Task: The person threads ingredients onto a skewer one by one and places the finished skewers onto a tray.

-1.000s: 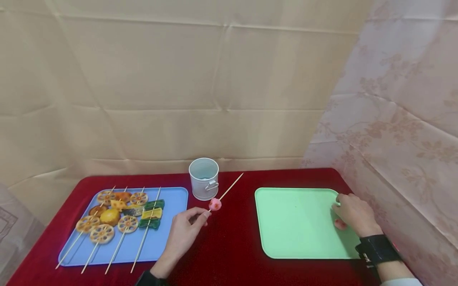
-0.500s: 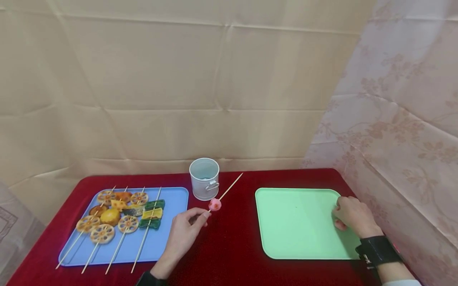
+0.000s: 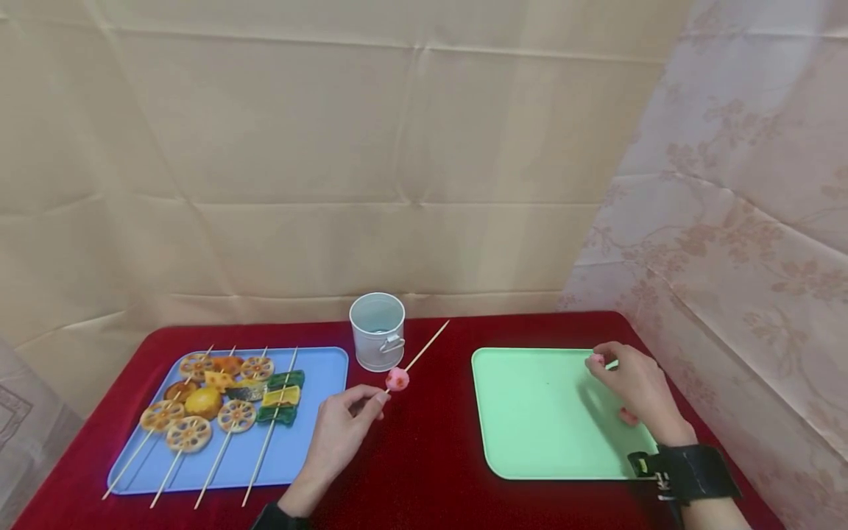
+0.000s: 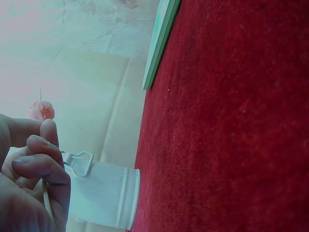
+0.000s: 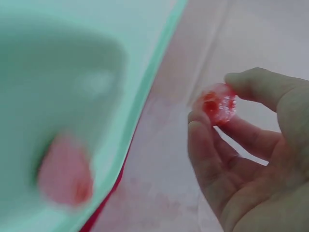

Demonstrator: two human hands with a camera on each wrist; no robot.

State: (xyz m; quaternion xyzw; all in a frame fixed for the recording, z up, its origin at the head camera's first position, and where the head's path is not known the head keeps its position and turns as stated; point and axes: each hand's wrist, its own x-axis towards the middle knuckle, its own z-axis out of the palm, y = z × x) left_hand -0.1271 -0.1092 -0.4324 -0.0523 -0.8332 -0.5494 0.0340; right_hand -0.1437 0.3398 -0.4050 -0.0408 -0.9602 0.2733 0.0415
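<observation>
My left hand (image 3: 347, 427) pinches a wooden skewer (image 3: 427, 346) between thumb and fingers, its bare tip pointing up and to the right. One pink ball with red patches (image 3: 397, 379) is threaded on it just beyond the fingertips. My right hand (image 3: 632, 383) is over the right part of the green tray (image 3: 543, 412), pinching a second pink ball (image 5: 217, 104) between thumb and fingertips. Another pink ball (image 3: 628, 417) lies on that tray below the hand, also large in the right wrist view.
A blue tray (image 3: 311, 464) at the left bears several skewers of lotus root slices (image 3: 188, 434), green and yellow pieces (image 3: 281, 396) and other food. A small white pail (image 3: 377, 338) stands behind the left hand. Red cloth (image 3: 424, 456) covers the table.
My right hand went down to the green tray's right edge, then rose and moved left with a pink ball in its fingers. The left hand and skewer have stayed in place.
</observation>
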